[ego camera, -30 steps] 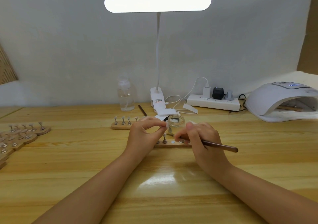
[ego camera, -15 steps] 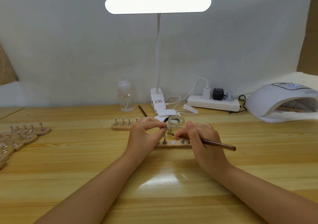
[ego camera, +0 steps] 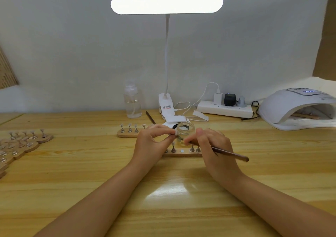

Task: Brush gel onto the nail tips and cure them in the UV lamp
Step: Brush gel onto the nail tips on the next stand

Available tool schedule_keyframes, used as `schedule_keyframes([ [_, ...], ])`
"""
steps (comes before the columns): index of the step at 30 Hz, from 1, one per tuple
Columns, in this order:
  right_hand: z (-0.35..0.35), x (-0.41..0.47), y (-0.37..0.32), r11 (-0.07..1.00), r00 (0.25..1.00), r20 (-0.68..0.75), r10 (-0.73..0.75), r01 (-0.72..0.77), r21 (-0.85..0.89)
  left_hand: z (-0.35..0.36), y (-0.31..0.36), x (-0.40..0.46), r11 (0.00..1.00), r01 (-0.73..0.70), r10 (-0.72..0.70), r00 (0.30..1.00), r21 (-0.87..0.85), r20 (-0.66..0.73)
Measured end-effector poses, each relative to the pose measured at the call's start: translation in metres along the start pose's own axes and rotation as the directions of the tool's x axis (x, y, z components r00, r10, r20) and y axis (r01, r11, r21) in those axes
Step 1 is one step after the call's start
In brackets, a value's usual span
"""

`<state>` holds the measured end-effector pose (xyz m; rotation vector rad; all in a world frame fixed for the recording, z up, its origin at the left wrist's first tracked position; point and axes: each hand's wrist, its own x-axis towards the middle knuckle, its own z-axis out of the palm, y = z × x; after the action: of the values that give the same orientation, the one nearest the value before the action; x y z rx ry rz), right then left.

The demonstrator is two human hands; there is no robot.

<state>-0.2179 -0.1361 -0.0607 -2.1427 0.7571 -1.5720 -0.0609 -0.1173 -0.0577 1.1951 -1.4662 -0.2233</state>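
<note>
My left hand (ego camera: pixel 151 142) pinches a small nail tip on its metal stand (ego camera: pixel 175 133) between thumb and fingertips, lifted above a wooden holder strip (ego camera: pixel 181 153). That strip carries several other stands and one bare magnet spot. My right hand (ego camera: pixel 212 145) grips a brown brush (ego camera: pixel 231 154) like a pen, its front end pointing left toward the held tip. An open glass gel jar (ego camera: pixel 185 129) stands just behind both hands. The white UV lamp (ego camera: pixel 294 105) sits at the far right with a wooden strip inside its mouth.
A second holder strip (ego camera: pixel 127 134) with tips lies behind my left hand. Several more wooden holders (ego camera: pixel 23 144) crowd the table's left edge. A clear pump bottle (ego camera: pixel 132 104), a clip desk lamp (ego camera: pixel 166 105), a spare brush (ego camera: pixel 150 117) and a power strip (ego camera: pixel 225 109) line the back.
Both hands stay over the strip with almost no movement; the brush handle has shifted only slightly.
</note>
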Motion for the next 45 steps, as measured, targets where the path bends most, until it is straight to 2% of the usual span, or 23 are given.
schedule_keyframes([
  [2, 0.0003, -0.0014, 0.0016, 1.000, 1.000, -0.015, -0.017, 0.017, 0.014, 0.0002, 0.0000, -0.0001, 1.000, -0.003, 0.003, 1.000, -0.001, -0.007],
  [6, -0.0004, -0.0002, -0.0002, 0.987, 0.993, -0.035, -0.115, 0.110, -0.121, 0.0002, -0.0016, 0.0003, 1.000, -0.013, 0.013, 1.000, -0.002, -0.006],
  [10, 0.0003, -0.0015, 0.0013, 1.000, 1.000, -0.004, -0.025, 0.025, -0.005, 0.0001, -0.0014, 0.0008, 1.000, -0.021, 0.021, 1.000, -0.015, -0.007],
  [14, -0.0011, 0.0004, -0.0029, 0.996, 0.998, -0.017, -0.064, 0.063, -0.060, -0.0007, -0.0004, 0.0001, 0.999, -0.037, 0.037, 0.999, -0.020, -0.012],
  [19, 0.0004, -0.0014, -0.0014, 0.999, 0.999, 0.036, 0.002, -0.004, 0.044, -0.0009, -0.0005, -0.0006, 1.000, 0.020, -0.021, 0.999, -0.021, -0.025],
  [23, -0.0017, -0.0004, -0.0056, 1.000, 1.000, 0.010, -0.012, 0.012, 0.021, -0.0007, 0.0017, -0.0005, 1.000, 0.018, -0.018, 1.000, -0.021, -0.022],
  [27, -0.0011, 0.0012, -0.0070, 0.999, 0.999, 0.047, 0.020, -0.022, 0.036, -0.0004, 0.0020, -0.0005, 0.999, 0.008, -0.009, 0.999, -0.033, -0.032],
  [35, -0.0035, 0.0014, -0.0018, 0.986, 0.997, -0.046, 0.063, -0.055, 0.156, -0.0013, 0.0007, 0.0000, 1.000, -0.019, 0.019, 0.998, -0.004, -0.054],
  [41, -0.0028, 0.0023, -0.0032, 0.999, 0.999, -0.030, 0.035, -0.034, 0.040, -0.0002, -0.0007, 0.0005, 1.000, 0.026, -0.026, 0.997, -0.003, -0.075],
  [45, -0.0012, 0.0020, -0.0050, 0.999, 0.998, 0.058, 0.005, -0.003, -0.038, -0.0005, -0.0016, 0.0008, 1.000, 0.022, -0.022, 0.998, 0.009, -0.067],
])
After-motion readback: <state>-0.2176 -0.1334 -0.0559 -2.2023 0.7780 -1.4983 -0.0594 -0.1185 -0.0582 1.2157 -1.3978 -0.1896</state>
